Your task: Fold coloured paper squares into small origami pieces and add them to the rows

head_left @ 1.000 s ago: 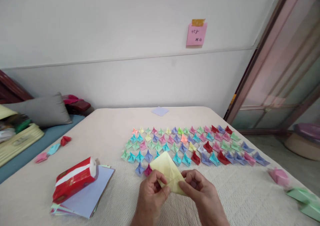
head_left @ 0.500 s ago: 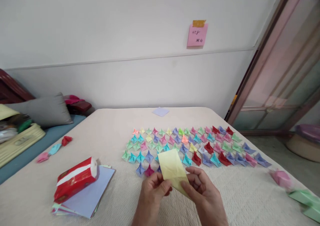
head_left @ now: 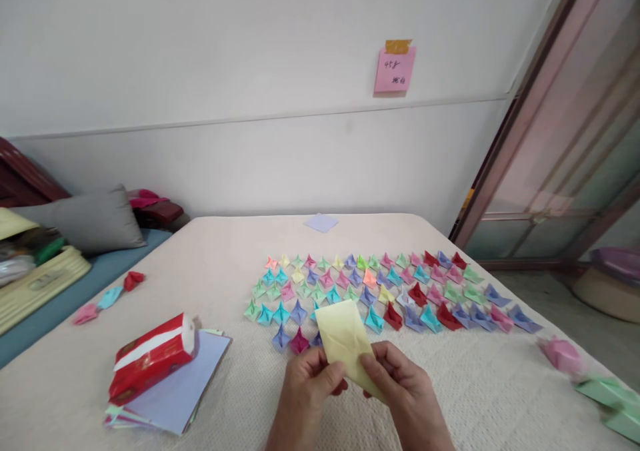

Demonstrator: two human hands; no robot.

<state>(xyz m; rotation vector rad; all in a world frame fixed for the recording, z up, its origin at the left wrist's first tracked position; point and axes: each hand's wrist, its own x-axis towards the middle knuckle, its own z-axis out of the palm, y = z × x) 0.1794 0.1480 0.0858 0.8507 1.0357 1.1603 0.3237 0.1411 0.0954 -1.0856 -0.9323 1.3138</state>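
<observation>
A pale yellow sheet of folded paper [head_left: 344, 334] is held up over the front of the table, creased and tilted to the left. My left hand [head_left: 313, 388] pinches its lower left edge between thumb and fingers. On the right edge my right hand [head_left: 397, 384] grips it, the thumb lying on its face and the fingers behind. Just beyond the paper stand rows of small folded paper boats [head_left: 414, 318] in many colours; the yellow sheet hides a few of them.
A red tissue pack [head_left: 153, 358] lies on a stack of coloured paper [head_left: 187, 391] at the left. Small folded pieces [head_left: 110, 296] sit farther left. A lilac sheet [head_left: 321, 222] rests near the far edge. Pink [head_left: 564, 356] and green folded papers [head_left: 613, 401] lie at the right edge.
My right fingers, spread a little before, have closed in behind the paper, and the right thumb sits slightly higher on it. The yellow paper has shifted very slightly.
</observation>
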